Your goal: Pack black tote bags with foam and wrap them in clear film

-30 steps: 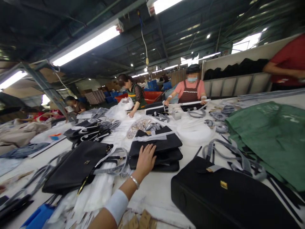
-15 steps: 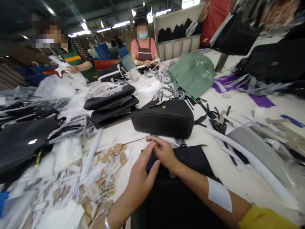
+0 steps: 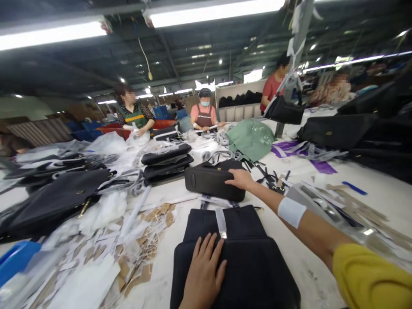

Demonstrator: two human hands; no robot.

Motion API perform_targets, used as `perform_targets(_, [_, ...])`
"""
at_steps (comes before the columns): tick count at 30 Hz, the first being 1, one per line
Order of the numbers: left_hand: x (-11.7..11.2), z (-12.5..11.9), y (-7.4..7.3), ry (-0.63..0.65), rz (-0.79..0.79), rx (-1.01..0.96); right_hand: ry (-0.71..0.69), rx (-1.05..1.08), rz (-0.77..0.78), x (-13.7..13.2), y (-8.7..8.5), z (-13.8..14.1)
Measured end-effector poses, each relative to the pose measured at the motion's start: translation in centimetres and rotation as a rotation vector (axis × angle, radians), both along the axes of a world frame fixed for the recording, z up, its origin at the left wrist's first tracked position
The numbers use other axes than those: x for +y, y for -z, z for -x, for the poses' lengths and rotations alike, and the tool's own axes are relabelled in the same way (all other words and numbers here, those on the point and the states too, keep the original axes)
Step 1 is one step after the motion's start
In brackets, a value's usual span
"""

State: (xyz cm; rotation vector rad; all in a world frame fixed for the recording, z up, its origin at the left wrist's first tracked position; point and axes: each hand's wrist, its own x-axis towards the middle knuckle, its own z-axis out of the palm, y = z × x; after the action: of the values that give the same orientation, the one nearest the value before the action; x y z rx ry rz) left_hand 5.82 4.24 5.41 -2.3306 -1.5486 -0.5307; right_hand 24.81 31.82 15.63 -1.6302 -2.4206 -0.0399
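- The left hand (image 3: 204, 274) lies palm down on the near black bag (image 3: 254, 270), its fingers (image 3: 218, 252) a little apart and its thumb held away from them; it presses on the bag without closing around it.
- Those fingertips reach the edge where the bag's wide body meets its narrower upper part, just beside the small metal piece (image 3: 223, 235) at the end of a pale strip (image 3: 220, 219).
- The right hand (image 3: 240, 178) touches the far black bag (image 3: 209, 185) at its right end, fingers stretched over the upper front edge; whether they are clamped on it I cannot tell.
- The near bag lies flat on the white surface (image 3: 317, 279), directly before the person; the far bag lies beyond it, with a narrow gap between them partly filled by straps.
- A stack of black bags (image 3: 167, 166) stands close to the far bag's left end; black straps (image 3: 273, 179) lie to its right, and a green cover (image 3: 251, 139) sits behind.
- Bare surface runs along the near bag's right edge. On the left, a slimmer bare strip separates it from scattered brown tags (image 3: 143, 272).
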Motion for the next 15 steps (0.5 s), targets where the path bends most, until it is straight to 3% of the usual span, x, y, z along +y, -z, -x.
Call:
perform_targets(3, [0.8,0.4,0.8,0.045,-0.198,0.002,0.017,0.003,-0.049,0.7,0.1,0.1])
perform_targets(7, [2.4,1.6,2.6,0.13,-0.375,0.058,0.035,0.002,-0.135,2.3,-2.0,-1.1])
perform_targets(12, [3.7,2.8,4.7,0.165,-0.404,0.154,0.16,-0.011,-0.236,6.2,-5.4,-6.1])
perform_targets(15, [3.6,2.6,4.6,0.155,-0.381,0.123,0.236,-0.035,-0.278,8.0,-6.1,-8.7])
